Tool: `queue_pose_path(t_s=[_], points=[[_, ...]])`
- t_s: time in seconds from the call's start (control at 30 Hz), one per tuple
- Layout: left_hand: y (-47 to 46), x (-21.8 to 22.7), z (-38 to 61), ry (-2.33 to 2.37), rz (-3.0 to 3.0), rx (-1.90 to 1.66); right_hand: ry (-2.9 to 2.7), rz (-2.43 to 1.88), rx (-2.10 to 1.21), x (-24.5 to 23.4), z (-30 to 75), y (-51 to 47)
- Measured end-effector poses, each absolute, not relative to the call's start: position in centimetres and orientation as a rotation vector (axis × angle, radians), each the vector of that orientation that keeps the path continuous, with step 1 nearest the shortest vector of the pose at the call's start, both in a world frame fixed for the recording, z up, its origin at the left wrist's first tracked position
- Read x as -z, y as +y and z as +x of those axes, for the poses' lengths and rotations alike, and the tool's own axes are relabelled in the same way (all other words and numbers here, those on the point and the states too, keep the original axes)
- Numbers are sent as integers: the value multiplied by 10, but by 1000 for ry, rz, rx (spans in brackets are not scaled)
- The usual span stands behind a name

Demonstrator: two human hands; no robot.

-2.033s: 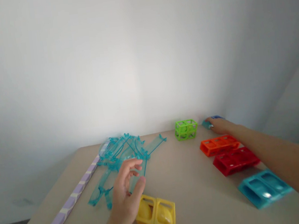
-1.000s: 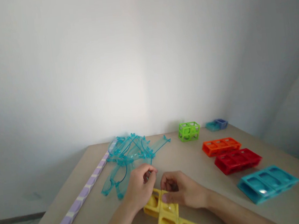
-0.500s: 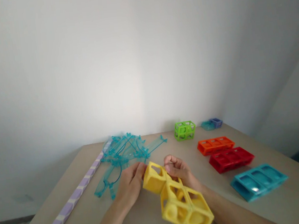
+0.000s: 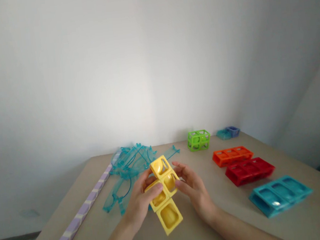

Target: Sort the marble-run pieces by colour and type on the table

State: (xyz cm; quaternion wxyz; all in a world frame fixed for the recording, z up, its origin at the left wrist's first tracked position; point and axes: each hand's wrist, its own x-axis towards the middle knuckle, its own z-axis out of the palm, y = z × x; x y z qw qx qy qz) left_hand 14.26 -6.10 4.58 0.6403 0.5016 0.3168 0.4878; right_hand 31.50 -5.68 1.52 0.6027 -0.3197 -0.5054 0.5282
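A yellow toy block (image 4: 169, 215) made of several hollow cubes joined in a stepped shape is held up above the table. My left hand (image 4: 140, 199) is closed on its left side, with the thumb across the front of one cube and the fingers partly hidden behind. At the right edge, my right hand (image 4: 195, 189) has its thumb tip against another cube, with its fingers curled near the upper right side. Behind my left hand lies a pile of clear teal plastic pieces (image 4: 133, 163), partly covered by the block.
On the right of the table (image 4: 215, 198) lie an orange block (image 4: 232, 155), a red block (image 4: 250, 171) and a blue block (image 4: 281, 194). A green block (image 4: 198, 140) and a small purple block (image 4: 233, 131) sit farther back. A purple-and-white striped strip (image 4: 81, 213) runs along the left.
The yellow block has been turned more upright, its open cube faces now towards me. My left thumb has moved onto its front, and my right hand has shifted to its right edge.
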Motion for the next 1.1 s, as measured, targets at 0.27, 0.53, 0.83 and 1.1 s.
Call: queue_pose_path(t_s=[0.27,0.53,0.83,1.1], points=[[-63,-50,137,713,1232,-906,-1217,-692,-1537,-19,316,-59],[-64,-49,137,783,1160,-929,-1112,-725,-1472,-19,314,-59],[-66,-60,138,751,891,-1046,-1033,-777,-1258,-9,324,-44],[-56,-67,138,842,516,-1421,-1077,-723,-1251,-7,320,-48]])
